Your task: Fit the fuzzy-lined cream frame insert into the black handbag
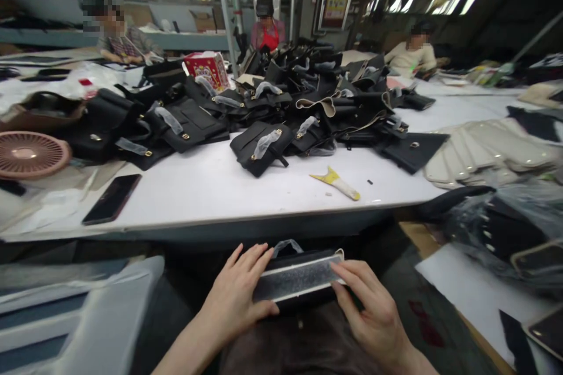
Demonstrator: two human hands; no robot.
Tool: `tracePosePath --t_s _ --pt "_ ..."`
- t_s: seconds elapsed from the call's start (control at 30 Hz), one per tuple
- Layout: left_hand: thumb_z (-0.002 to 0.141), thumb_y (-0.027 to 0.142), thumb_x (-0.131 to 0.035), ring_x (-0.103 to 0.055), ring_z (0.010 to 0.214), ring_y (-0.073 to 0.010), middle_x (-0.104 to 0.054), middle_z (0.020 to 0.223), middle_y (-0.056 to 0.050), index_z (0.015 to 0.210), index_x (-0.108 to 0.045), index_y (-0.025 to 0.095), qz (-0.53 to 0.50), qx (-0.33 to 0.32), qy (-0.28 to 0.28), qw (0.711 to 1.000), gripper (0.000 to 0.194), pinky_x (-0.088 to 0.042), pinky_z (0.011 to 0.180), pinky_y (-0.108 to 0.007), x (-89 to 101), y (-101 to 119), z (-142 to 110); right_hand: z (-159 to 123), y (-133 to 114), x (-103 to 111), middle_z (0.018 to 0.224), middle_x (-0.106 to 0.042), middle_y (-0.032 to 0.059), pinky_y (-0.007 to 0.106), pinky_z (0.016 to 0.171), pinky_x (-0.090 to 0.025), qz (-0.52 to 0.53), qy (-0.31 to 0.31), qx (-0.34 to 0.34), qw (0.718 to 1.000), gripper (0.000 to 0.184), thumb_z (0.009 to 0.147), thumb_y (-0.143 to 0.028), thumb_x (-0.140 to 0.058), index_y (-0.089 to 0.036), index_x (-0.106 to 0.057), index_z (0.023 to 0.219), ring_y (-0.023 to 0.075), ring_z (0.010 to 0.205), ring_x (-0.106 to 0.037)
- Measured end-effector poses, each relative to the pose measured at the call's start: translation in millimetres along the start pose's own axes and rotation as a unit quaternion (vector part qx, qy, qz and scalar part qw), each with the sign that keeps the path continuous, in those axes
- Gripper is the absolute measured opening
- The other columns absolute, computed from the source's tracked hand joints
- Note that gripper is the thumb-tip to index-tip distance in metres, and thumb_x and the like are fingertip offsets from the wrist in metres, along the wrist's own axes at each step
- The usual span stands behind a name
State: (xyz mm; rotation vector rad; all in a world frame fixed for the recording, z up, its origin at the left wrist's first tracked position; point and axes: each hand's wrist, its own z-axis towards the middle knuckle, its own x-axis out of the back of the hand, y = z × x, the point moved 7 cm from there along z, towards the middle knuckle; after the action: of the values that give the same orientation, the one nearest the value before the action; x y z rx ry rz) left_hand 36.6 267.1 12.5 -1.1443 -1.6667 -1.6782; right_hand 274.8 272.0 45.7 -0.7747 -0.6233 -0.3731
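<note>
Over my lap is a black bag (299,278), its flat grey panel with white edges facing up. A loop of clear plastic (285,246) sticks up behind it. My left hand (241,284) grips the left end, fingers over the far side and thumb along the near edge. At the right end, my right hand (367,299) pinches the panel's edge between thumb and fingers. The underside of the bag is hidden.
On the white table (189,193) ahead lie a heap of black bags (264,146), a phone (112,199), a yellow forked tool (336,181) and a pink fan (30,155). Beige pieces (492,146) are stacked right. Several people sit beyond. A plastic chair (114,310) stands left.
</note>
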Motion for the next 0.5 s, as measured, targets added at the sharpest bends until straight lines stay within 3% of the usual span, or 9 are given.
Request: tracePosePath --t_s 0.07,0.17,0.23,0.3,0.4,0.5 --pt "0.057 0.039 -0.082 -0.039 0.137 -0.0288 -0.044 0.147 -0.009 0.143 -0.042 0.027 -0.005 0.011 -0.084 0.996 0.096 -0.016 0.119 -0.048 -11.7 5.1 17.8 22.2 31.9 12.9 0.106 -0.063 0.0099 0.039 0.084 -0.055 -0.034 0.01 -0.013 0.999 0.031 0.092 -0.016 -0.052 -0.021 -0.06 0.121 0.0222 0.099 -0.06" --pt "0.051 0.037 -0.084 -0.036 0.139 -0.0303 -0.037 0.15 -0.012 0.147 -0.034 0.025 -0.015 0.017 -0.158 0.987 0.108 -0.017 0.118 -0.049 -21.7 10.2 38.5 62.1 96.4 21.6 0.112 -0.061 0.0107 0.038 0.094 -0.05 -0.156 -0.022 -0.055 0.986 0.028 0.093 -0.027 -0.053 -0.018 -0.061 0.118 0.0226 0.107 -0.057" --pt "0.051 0.039 -0.084 -0.034 0.14 -0.0309 -0.032 0.152 -0.013 0.149 -0.029 0.022 -0.01 0.0 -0.192 0.981 0.113 -0.016 0.118 -0.049 -25.8 17.5 48.9 89.4 145.8 17.6 0.118 -0.059 0.0131 0.039 0.098 -0.046 -0.268 -0.084 -0.119 0.952 0.033 0.094 -0.032 -0.051 -0.015 -0.059 0.12 0.0247 0.113 -0.053" --pt "0.055 0.041 -0.081 -0.034 0.14 -0.0313 -0.031 0.153 -0.013 0.15 -0.025 0.019 -0.009 -0.027 -0.219 0.975 0.112 -0.016 0.118 -0.049 -30.3 27.6 57.8 115.8 183.0 8.0 0.115 -0.059 0.0161 0.042 0.095 -0.046 -0.309 -0.123 -0.158 0.93 0.038 0.094 -0.036 -0.05 -0.012 -0.057 0.123 0.028 0.112 -0.054" --pt "0.056 0.044 -0.08 -0.034 0.139 -0.0334 -0.033 0.153 -0.012 0.151 -0.023 0.02 -0.037 -0.077 -0.244 0.966 0.113 -0.022 0.117 -0.048 -38.7 43.4 72.7 148.8 212.8 -17.9 0.111 -0.06 0.0185 0.043 0.089 -0.046 -0.32 -0.163 -0.185 0.915 0.043 0.092 -0.043 -0.053 -0.011 -0.057 0.121 0.0306 0.107 -0.056" --pt "0.052 0.047 -0.083 -0.036 0.137 -0.0356 -0.035 0.153 -0.01 0.151 -0.02 0.026 -0.103 -0.101 -0.281 0.949 0.12 -0.029 0.114 -0.048 -51.7 53.8 92.0 167.5 223.5 -41.4 0.116 -0.058 0.0204 0.043 0.088 -0.044 -0.313 -0.201 -0.204 0.906 0.037 0.094 -0.039 -0.048 -0.01 -0.057 0.116 0.0295 0.105 -0.057"
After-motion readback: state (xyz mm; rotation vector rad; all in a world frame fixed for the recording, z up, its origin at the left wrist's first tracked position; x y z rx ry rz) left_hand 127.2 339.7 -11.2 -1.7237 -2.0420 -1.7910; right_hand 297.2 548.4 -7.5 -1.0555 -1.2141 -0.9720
